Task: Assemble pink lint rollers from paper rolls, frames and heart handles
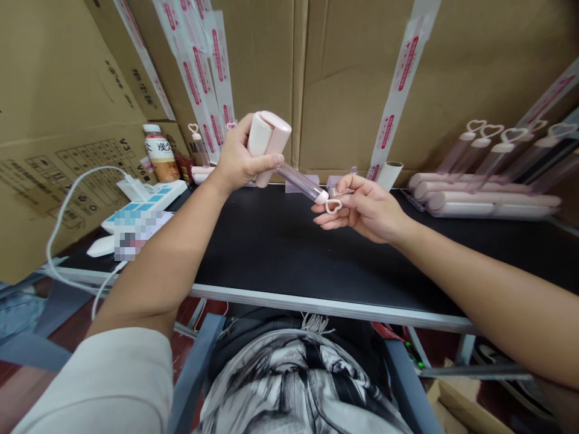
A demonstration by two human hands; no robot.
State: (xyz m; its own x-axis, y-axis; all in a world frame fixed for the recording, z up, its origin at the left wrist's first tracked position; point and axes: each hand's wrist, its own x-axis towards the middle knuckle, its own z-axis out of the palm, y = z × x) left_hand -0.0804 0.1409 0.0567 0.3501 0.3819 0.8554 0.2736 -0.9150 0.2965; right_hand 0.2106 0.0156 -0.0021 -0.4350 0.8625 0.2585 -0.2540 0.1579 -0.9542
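Observation:
My left hand is wrapped around the pale pink and white head of a lint roller, held tilted above the table. Its clear pinkish handle slopes down to the right and ends in a pink heart-shaped loop. At that end, my right hand has thumb and forefinger pinched together by the loop, the other fingers curled behind it. Whether something small also sits between those fingertips cannot be made out.
Several similar lint rollers stand at the right, handles up. A white tube leans at the back of the black table. On the left are a power strip with cables and a drink bottle. Cardboard walls the back.

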